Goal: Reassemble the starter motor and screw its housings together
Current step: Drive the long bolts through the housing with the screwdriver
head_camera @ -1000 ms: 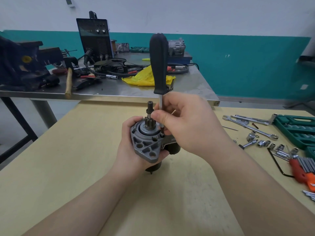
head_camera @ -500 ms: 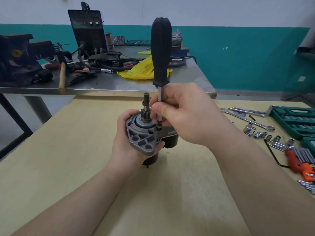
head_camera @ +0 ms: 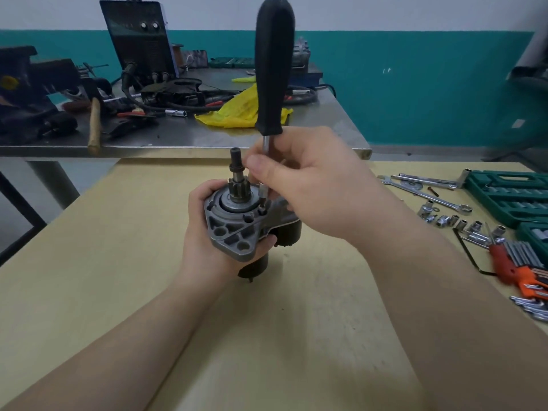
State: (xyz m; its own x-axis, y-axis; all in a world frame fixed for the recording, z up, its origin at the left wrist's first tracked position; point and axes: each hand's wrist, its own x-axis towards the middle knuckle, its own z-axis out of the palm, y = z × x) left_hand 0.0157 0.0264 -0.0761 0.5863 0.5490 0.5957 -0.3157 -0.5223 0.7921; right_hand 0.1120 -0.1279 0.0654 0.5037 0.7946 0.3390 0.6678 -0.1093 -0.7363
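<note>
The step in hand looks like driving a housing screw: the starter motor (head_camera: 237, 223) stands nose-up near the middle of the tabletop (head_camera: 89, 262), its rear end apparently resting on the wood, with the pinion shaft (head_camera: 237, 173) pointing straight up. The left hand (head_camera: 207, 232) is wrapped round the motor's flange from the left and below, steadying it. The right hand (head_camera: 308, 185) pinches the bare shank of the screwdriver (head_camera: 274, 69) low down, thumb and fingers just above the bit, whose tip sits on a screw (head_camera: 261, 209) in the flange right beside the pinion. The tall black handle is free above the hand. Next, I judge, the shank must be twirled with the tool kept upright so the bit stays seated; once the thread bites, a grip on the handle would give more torque. Room is tight only at the pinion shaft, just beside the shank. Sockets (head_camera: 450, 221) and wrenches (head_camera: 427, 191) lie well off to the right, the near tabletop edge well clear.
</note>
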